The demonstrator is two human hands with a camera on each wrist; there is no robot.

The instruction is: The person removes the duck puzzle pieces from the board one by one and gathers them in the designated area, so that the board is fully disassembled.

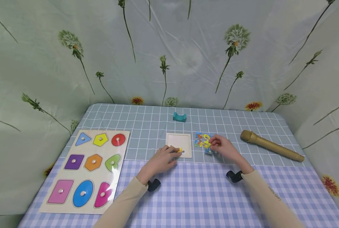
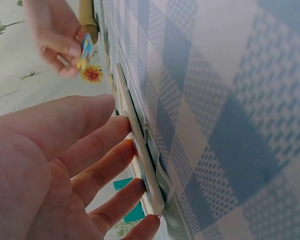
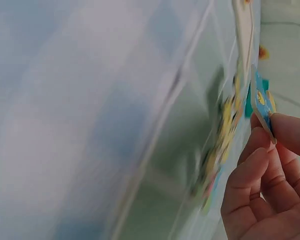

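Left hand (image 1: pixel 160 160), fingers spread, touched tray (image 1: pixel 179 139); right hand (image 1: pixel 225 148) pinched puzzle piece (image 3: pixel 263 104), tray lay left of grip.

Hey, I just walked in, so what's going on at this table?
Someone is handling jigsaw pieces. Their right hand pinches a blue and yellow piece above a cluster of pieces lying beside a pale tray. The left hand is at the tray, its fingers by a small yellow bit inside it; most of the tray is unfilled. A shape board and a gold microphone lie off to the sides, untouched.
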